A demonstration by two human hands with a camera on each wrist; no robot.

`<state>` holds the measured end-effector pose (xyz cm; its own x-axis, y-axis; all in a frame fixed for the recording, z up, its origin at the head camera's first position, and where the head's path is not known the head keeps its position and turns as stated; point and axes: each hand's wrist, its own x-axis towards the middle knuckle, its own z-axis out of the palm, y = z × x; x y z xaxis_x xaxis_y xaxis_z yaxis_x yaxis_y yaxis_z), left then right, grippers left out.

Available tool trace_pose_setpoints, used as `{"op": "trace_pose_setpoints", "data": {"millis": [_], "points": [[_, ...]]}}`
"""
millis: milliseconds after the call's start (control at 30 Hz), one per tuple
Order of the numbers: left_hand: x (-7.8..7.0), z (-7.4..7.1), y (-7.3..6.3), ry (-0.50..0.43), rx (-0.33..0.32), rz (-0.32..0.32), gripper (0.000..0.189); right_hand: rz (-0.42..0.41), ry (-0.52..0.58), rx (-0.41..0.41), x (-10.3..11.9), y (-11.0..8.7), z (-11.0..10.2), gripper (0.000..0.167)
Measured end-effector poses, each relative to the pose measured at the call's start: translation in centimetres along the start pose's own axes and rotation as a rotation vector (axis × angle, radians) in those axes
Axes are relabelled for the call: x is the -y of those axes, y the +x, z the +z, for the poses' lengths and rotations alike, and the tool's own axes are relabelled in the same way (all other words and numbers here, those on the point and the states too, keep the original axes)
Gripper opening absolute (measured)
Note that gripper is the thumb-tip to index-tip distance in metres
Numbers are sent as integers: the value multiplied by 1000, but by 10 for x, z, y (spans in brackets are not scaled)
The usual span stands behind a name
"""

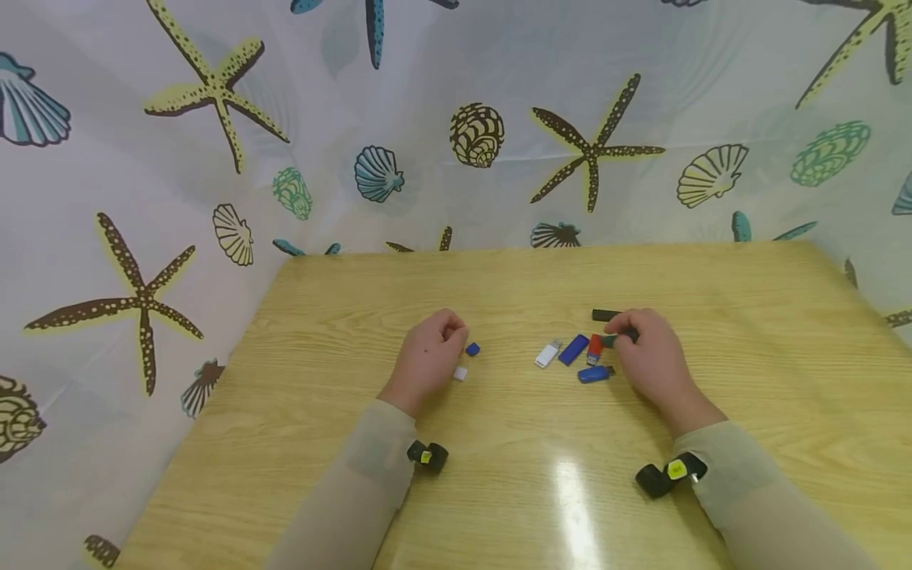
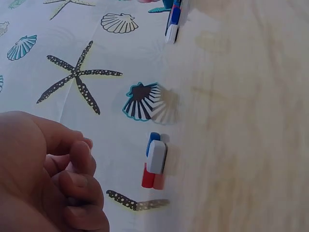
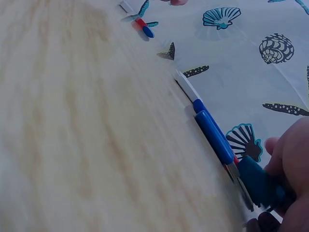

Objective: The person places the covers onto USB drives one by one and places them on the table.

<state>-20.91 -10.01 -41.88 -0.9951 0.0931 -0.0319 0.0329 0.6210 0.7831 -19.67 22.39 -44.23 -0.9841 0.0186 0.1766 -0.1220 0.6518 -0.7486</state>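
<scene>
Two hands: set well apart over the table (image 1: 499, 443), palms turned inward.
Right hand (image 1: 650, 360): fingers closed in a pinch on the teal USB stick (image 3: 258, 181).
Left hand (image 1: 430, 356): fingers loosely curled, nothing visible in their hold.
Teal stick: in the right hand's fingertips, one end near the red stick (image 1: 594, 348); whether they touch, I cannot tell.
Around the right hand: bright blue stick (image 1: 594, 374) on the near side, black stick (image 1: 606, 315) on the far side.
Further left: dark blue stick (image 1: 573, 350), then white stick (image 1: 548, 354), both lying slanted.
Beside the left hand: small blue piece (image 1: 473, 348) and small white piece (image 1: 460, 373); the left wrist view also shows a red piece (image 2: 148, 177).
Wrists: pale sleeves (image 1: 748, 475), each with a black camera (image 1: 655, 480).
Backdrop: white cloth (image 1: 427, 79) printed with starfish and shells.
</scene>
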Motion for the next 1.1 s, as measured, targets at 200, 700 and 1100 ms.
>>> {"op": "trace_pose_setpoints", "data": {"millis": [200, 700, 1100], "points": [[8, -2, 3, 186, 61, -18, 17, -28, -45, 17, -2, 1, 2, 22], [15, -2, 7, 368, 163, -40, 23, -80, -85, 79, 1, 2, 5, 22], [13, -4, 5, 449, 181, -34, 9, -158, -214, 134, 3, 1, 7, 32]]}}
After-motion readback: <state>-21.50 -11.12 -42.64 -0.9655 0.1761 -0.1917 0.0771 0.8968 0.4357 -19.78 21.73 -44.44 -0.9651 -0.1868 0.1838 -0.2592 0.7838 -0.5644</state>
